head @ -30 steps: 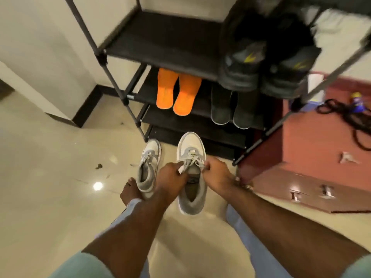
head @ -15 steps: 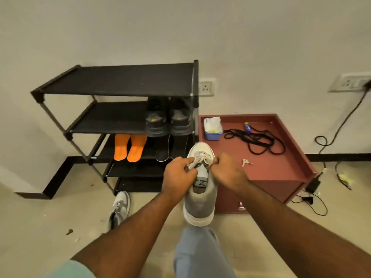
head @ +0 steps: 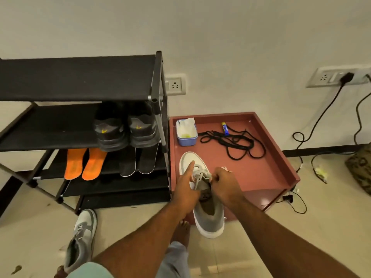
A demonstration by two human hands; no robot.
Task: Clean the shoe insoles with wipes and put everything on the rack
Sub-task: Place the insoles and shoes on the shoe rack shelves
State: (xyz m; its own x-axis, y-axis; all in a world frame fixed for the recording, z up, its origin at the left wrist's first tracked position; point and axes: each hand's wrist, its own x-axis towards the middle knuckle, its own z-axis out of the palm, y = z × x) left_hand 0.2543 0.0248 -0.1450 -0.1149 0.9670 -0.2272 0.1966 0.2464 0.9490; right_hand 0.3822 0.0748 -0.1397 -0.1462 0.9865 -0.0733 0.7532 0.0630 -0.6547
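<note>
Now both hands are working the laces of a grey-and-white sneaker, lower centre of the frame.

Right hand (head: 224, 183) is curling its fingers and pinching the grey laces (head: 200, 176); left hand (head: 185, 185) is gripping the sneaker (head: 208, 217) at its side, index finger stretching straight toward the toe. The shoe is hanging over the front edge of the red tray table (head: 267, 173), where a blue wipes tub (head: 186, 132) and black laces (head: 232, 143) are lying. Its partner sneaker (head: 81, 240) is sitting on the floor, lower left. On the black rack (head: 80, 77), left of frame, dark shoes (head: 125, 129) are resting above orange insoles (head: 84, 164) and dark insoles (head: 138, 162).
</note>
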